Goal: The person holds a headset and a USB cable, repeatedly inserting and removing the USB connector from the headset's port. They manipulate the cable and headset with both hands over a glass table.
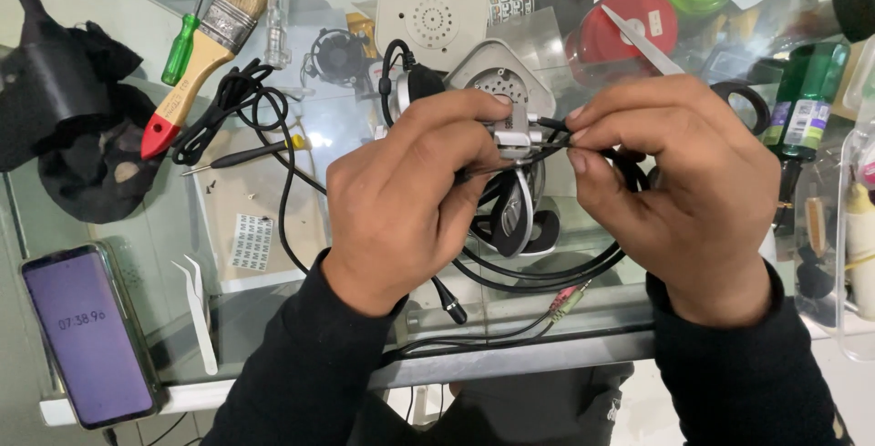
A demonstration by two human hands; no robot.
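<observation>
A purple-screened smartphone (pixel 88 332) is seen far left of the silver-and-black wired headset (pixel 516 214), with a wooden-handled paintbrush (pixel 202 50) up-left of it. The headset's silver hinge is clasped in the left hand (pixel 406 200). Just right of it, a thin black wire, apparently, is pinched by the right hand (pixel 679 191).

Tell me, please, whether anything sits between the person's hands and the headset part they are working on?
Nothing visible does: the left hand already grips the silver headset part, and the right hand pinches the thin black piece at its side.
</observation>
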